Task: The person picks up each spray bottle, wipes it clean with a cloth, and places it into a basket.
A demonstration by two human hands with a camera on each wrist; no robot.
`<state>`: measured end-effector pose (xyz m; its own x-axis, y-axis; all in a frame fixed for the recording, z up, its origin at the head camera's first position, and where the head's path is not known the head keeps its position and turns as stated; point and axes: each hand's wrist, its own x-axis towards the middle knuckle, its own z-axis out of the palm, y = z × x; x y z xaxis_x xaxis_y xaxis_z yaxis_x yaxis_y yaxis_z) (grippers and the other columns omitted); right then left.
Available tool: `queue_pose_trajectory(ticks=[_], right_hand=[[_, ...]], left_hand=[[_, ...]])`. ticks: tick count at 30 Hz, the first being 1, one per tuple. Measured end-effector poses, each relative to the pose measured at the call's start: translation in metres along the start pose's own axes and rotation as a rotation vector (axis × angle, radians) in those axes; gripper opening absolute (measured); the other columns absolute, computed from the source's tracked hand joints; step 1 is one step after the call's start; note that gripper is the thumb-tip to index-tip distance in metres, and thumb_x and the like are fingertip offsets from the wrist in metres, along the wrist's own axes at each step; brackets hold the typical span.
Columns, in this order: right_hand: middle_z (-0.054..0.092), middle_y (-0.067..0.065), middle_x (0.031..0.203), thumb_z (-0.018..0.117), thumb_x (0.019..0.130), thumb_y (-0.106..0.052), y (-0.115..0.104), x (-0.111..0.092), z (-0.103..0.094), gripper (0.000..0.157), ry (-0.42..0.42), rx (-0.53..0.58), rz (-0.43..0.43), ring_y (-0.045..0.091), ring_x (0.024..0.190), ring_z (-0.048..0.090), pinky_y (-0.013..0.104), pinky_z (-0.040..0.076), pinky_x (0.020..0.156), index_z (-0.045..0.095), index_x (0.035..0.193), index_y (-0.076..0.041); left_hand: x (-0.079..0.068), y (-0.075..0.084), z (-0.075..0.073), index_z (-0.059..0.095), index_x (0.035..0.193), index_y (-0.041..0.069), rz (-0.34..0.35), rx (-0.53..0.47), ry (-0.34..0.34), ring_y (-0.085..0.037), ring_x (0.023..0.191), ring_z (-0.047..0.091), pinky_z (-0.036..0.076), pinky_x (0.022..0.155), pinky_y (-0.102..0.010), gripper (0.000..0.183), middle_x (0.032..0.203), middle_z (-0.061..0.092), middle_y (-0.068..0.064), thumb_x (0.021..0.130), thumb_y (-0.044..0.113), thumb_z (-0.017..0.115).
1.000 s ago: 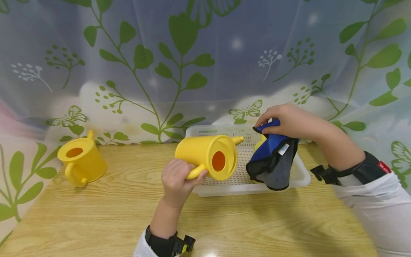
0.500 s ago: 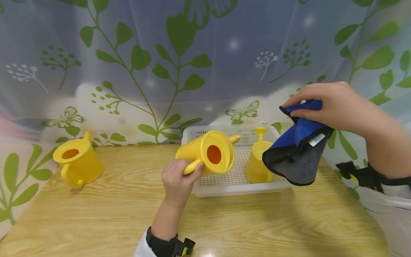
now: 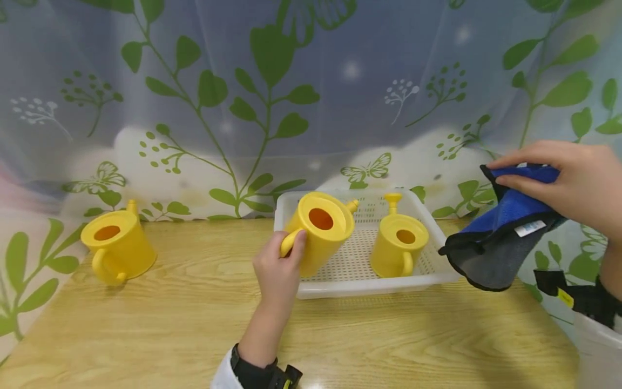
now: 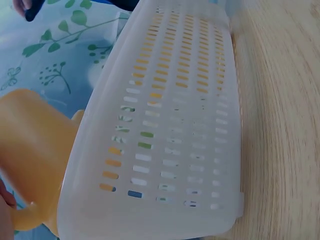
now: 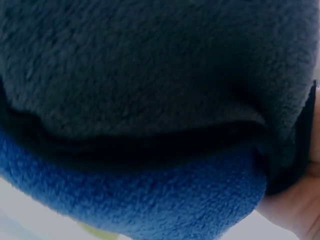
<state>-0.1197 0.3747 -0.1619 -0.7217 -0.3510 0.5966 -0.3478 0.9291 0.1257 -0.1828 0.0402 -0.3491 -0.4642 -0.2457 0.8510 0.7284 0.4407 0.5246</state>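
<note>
My left hand (image 3: pixel 279 265) grips the handle of a yellow watering can (image 3: pixel 326 243), which tilts over the left part of a white perforated basket (image 3: pixel 374 286). A second yellow watering can (image 3: pixel 396 251) stands inside the basket on the right. Off to the basket's right, my right hand (image 3: pixel 578 183) pinches a blue and grey cloth (image 3: pixel 510 232) with black edging, and it hangs down in the air. The left wrist view has the held can at the left beside the basket wall (image 4: pixel 165 125). In the right wrist view the cloth (image 5: pixel 150 75) fills most of the picture.
A third yellow watering can (image 3: pixel 121 246) stands on the wooden table (image 3: pixel 180 319) at the left. Behind the table hangs a curtain (image 3: pixel 204 135) printed with leaves and butterflies.
My right hand has carried the cloth rightward, away from the basket, uncovering the can inside it. My left hand has turned the held watering can more upright.
</note>
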Motion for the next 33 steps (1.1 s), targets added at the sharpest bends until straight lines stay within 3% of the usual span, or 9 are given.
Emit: queue_pose_trajectory(ticks=[4,9,12,18,25,33], right_hand=[[0.065,0.018,0.087,0.073,0.068,-0.001,0.002,-0.016,0.013,0.03,0.0,0.007,0.052,0.031,0.071,0.057,0.042,0.043,0.055,0.067,0.097,-0.006],[0.065,0.018,0.092,0.072,0.071,-0.003,-0.004,-0.034,0.032,0.027,-0.03,0.078,0.107,0.034,0.082,0.058,0.052,0.046,0.065,0.067,0.098,-0.007],[0.066,0.018,0.092,0.072,0.07,-0.002,-0.009,-0.045,0.044,0.028,-0.007,0.122,0.129,0.034,0.083,0.058,0.052,0.046,0.066,0.067,0.097,-0.008],[0.066,0.018,0.092,0.072,0.071,-0.003,-0.017,-0.061,0.063,0.028,0.024,0.181,0.174,0.034,0.082,0.059,0.053,0.045,0.066,0.068,0.098,-0.008],[0.065,0.02,0.096,0.071,0.074,-0.005,-0.023,-0.072,0.076,0.026,0.034,0.222,0.235,0.036,0.088,0.056,0.054,0.043,0.07,0.067,0.099,-0.008],[0.064,0.017,0.097,0.071,0.074,-0.002,-0.03,-0.076,0.086,0.028,0.069,0.275,0.27,0.032,0.091,0.054,0.049,0.041,0.072,0.067,0.1,-0.009]], left_hand=[[-0.001,0.002,0.007,0.051,0.067,0.004,-0.061,0.01,-0.036,-0.013,0.046,0.036,0.032,0.04,-0.024,0.028,0.052,0.04,-0.004,0.083,0.021,0.065],[-0.003,0.004,0.014,0.049,0.066,0.006,-0.103,0.059,-0.083,-0.012,0.046,0.036,0.032,0.04,-0.023,0.031,0.051,0.039,-0.002,0.086,0.026,0.062],[-0.004,0.006,0.017,0.05,0.068,0.006,-0.129,0.076,-0.133,-0.013,0.047,0.037,0.033,0.042,-0.024,0.032,0.053,0.041,-0.002,0.087,0.03,0.06],[-0.004,0.009,0.02,0.055,0.075,0.006,-0.262,0.071,-0.202,-0.014,0.05,0.04,0.036,0.044,-0.024,0.032,0.056,0.046,-0.003,0.09,0.034,0.055],[-0.004,0.009,0.025,0.056,0.079,0.006,-0.389,0.019,-0.25,-0.016,0.06,0.05,0.045,0.054,-0.028,0.038,0.068,0.058,-0.007,0.099,0.032,0.036],[-0.003,0.015,0.035,0.052,0.091,0.009,-0.63,-0.069,-0.408,-0.019,0.075,0.052,0.046,0.069,-0.035,0.043,0.083,0.057,-0.008,0.1,0.043,0.027]])
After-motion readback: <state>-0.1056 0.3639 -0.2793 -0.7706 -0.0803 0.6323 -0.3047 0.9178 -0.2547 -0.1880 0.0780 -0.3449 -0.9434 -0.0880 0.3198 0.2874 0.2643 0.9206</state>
